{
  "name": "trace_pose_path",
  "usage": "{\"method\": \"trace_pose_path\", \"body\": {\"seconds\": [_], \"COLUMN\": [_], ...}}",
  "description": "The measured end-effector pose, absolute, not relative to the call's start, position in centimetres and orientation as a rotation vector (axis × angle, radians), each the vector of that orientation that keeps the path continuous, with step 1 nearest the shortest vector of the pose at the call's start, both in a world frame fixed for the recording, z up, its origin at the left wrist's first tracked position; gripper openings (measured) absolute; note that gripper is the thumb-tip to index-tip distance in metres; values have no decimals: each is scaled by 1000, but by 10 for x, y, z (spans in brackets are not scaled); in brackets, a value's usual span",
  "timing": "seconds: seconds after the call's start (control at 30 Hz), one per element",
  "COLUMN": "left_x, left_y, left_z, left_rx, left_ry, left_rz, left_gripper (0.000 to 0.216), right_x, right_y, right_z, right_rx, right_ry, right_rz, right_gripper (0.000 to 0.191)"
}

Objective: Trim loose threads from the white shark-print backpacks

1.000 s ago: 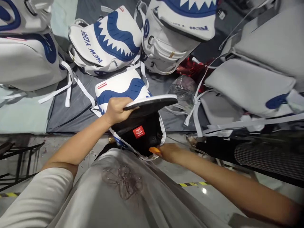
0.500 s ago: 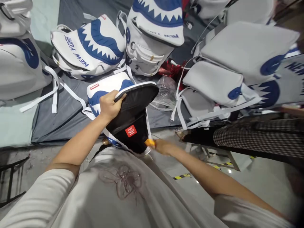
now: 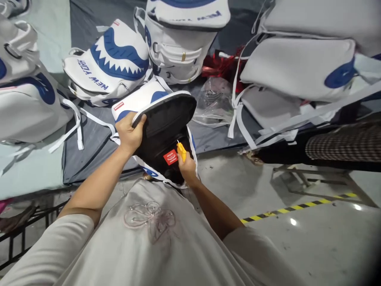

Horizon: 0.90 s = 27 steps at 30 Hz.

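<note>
A white and blue backpack with a shark-tooth pattern rests against my lap, its flap lifted so the black lining and a small red label show. My left hand grips the edge of the raised flap and holds it up. My right hand is closed round a small yellow-handled cutter, whose metal tip points up into the opening beside the red label.
Several more white and blue backpacks lie on a grey sheet ahead and to the left. Grey padded bags are stacked at the right. A clear plastic wrapper lies between them. A yellow-black floor stripe runs at the right.
My right hand has moved from the bag's lower right edge up into the opening beside the red label. The left hand has tipped the flap further up. The view has shifted.
</note>
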<state>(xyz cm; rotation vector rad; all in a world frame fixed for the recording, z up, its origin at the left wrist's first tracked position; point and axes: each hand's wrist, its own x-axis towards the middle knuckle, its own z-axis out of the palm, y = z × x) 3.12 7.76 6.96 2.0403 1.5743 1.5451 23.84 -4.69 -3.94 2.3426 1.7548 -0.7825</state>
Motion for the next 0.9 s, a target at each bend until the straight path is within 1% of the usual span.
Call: {"method": "trace_pose_path", "body": {"seconds": [0.07, 0.13, 0.27, 0.33, 0.4, 0.43, 0.53, 0.57, 0.63, 0.7, 0.8, 0.83, 0.9], "left_x": [34, 39, 45, 44, 42, 41, 39, 39, 42, 49, 60, 60, 51], "left_y": [79, 80, 82, 83, 82, 82, 78, 77, 74, 69, 54, 44, 18], "left_z": [69, 71, 76, 76, 76, 75, 74, 75, 77, 81, 89, 92, 94], "left_rx": [2054, 2075, 2130, 2125, 2095, 2078, 2060, 2066, 2090, 2124, 2198, 2233, 2291], "left_ry": [1531, 1471, 1417, 1418, 1426, 1432, 1432, 1421, 1386, 1346, 1304, 1271, 1132], "left_rz": [1551, 1548, 1500, 1498, 1509, 1512, 1506, 1493, 1462, 1434, 1334, 1241, 939], "left_gripper": [57, 56, 58, 57, 56, 55, 51, 50, 47, 44, 40, 38, 30], "right_x": [238, 242, 287, 320, 347, 356, 364, 362, 354, 343, 336, 338, 351], "right_y": [-49, -48, -42, -45, -55, -61, -78, -81, -82, -81, -82, -85, -97], "right_z": [-33, -15, 46, 75, 94, 98, 89, 81, 64, 48, 32, 29, 20], "right_rx": [2330, 2257, 2006, 1992, 2034, 2078, 2281, 2338, 2384, 2356, 2275, 2271, 2344], "right_ry": [1754, 1788, 1779, 1669, 1506, 1419, 1149, 1074, 962, 905, 899, 929, 1054], "right_rz": [-814, -861, -933, -917, -1140, -1343, -2049, -2232, -2492, -2617, -2654, -2628, -2509], "right_gripper": [51, 47, 35, 31, 33, 38, 56, 61, 65, 66, 62, 59, 53]}}
